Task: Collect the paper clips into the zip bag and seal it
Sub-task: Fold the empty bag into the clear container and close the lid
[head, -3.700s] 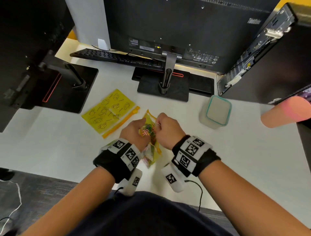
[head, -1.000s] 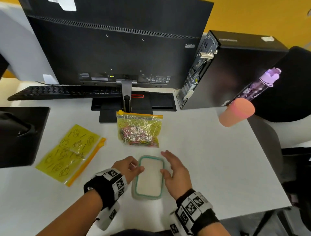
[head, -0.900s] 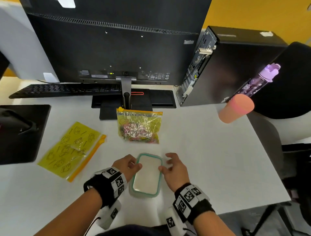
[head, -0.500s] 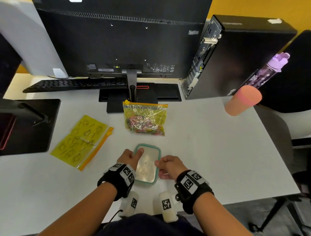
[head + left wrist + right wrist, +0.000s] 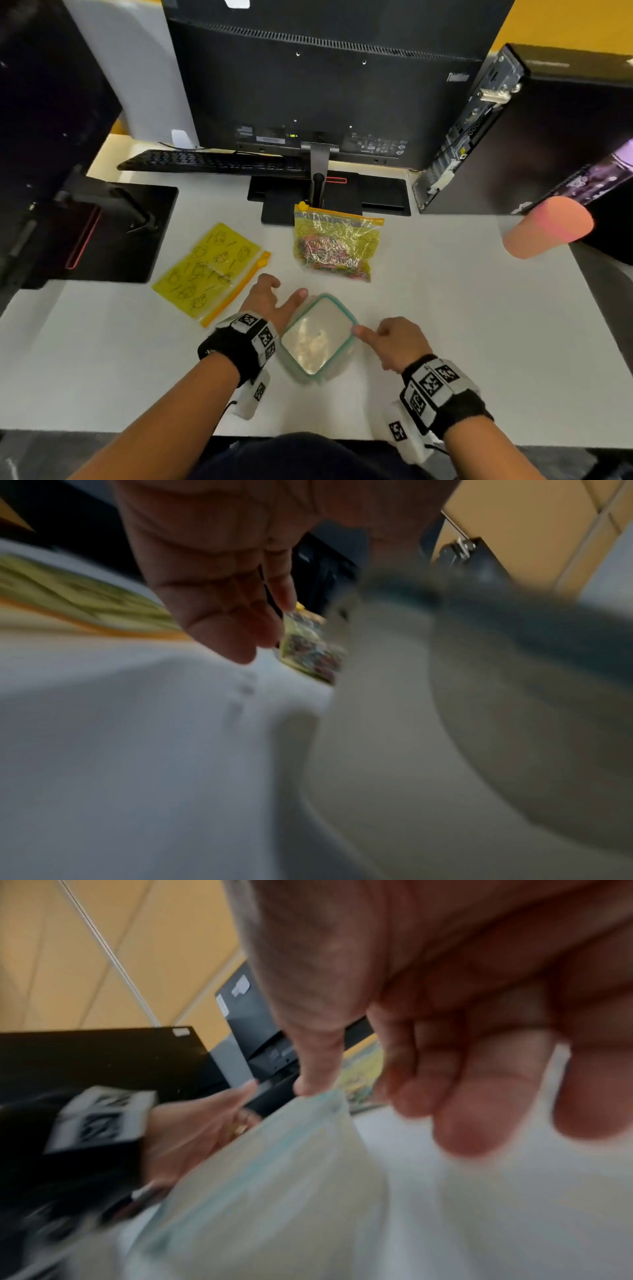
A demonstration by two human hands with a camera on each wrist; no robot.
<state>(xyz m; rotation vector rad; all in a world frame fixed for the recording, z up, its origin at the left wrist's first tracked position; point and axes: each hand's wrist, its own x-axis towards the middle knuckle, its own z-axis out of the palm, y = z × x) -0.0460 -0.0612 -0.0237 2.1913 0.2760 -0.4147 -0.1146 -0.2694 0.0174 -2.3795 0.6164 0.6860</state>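
The yellow zip bag (image 5: 337, 245) full of coloured paper clips lies flat on the white table in front of the monitor stand, with its orange slider strip along the top; no hand touches it. It shows small and blurred in the left wrist view as the zip bag (image 5: 311, 647). Nearer me stands a lidded container (image 5: 317, 337) with a teal rim, turned cornerwise. My left hand (image 5: 270, 301) lies at its left edge with the thumb straight along the rim and relaxed fingers (image 5: 222, 610). My right hand (image 5: 390, 339) has curled fingers (image 5: 479, 1096) and its thumb tip touches the container's right corner.
A second, flat yellow zip bag (image 5: 205, 270) lies left of my left hand. A monitor stand (image 5: 318, 195), a keyboard (image 5: 205, 161) and a computer tower (image 5: 513, 137) line the back. A pink cup (image 5: 548, 226) stands at the right edge, another monitor base (image 5: 113, 233) at left.
Earlier both hands held the bag of clips; it now lies by the monitor stand. Since half a second ago the container has turned cornerwise and both hands have loosened from its sides.
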